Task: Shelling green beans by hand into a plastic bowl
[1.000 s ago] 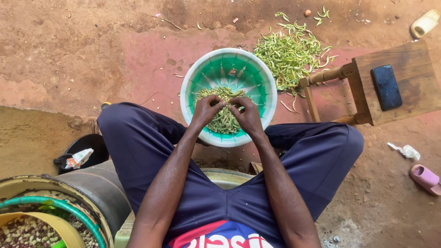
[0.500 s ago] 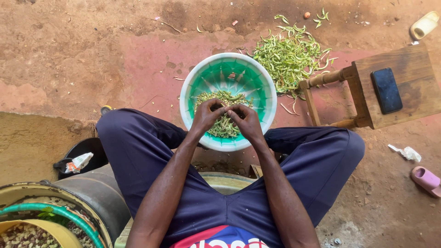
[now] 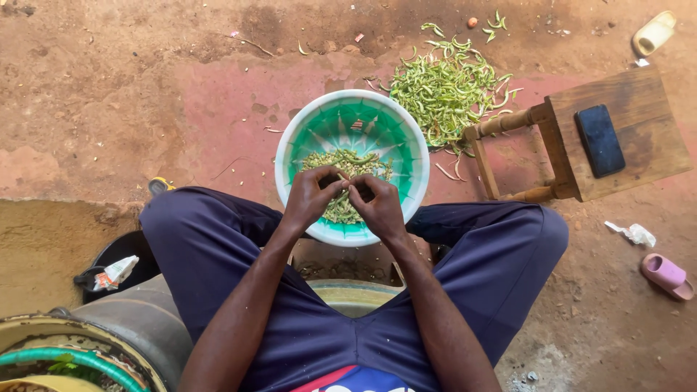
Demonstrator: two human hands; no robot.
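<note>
Fingers (image 3: 341, 181) of both hands meet over the bowl (image 3: 305, 131), pinching one green pod (image 3: 343, 178) between them; the left hand (image 3: 312, 197) and right hand (image 3: 377, 207) touch at the tips. More pods (image 3: 348, 161) lie just beyond the fingers. Farther off to the right sit husks (image 3: 446, 91) and a stool (image 3: 617, 134) with a phone (image 3: 600, 140).

Your left hand (image 3: 311, 197) and right hand (image 3: 377, 205) hide part of the green pods in the round green plastic basin (image 3: 406, 138). What your fingertips pinch is too small to tell. The picture's edge cuts off the round metal tub (image 3: 43, 341) at lower left.
</note>
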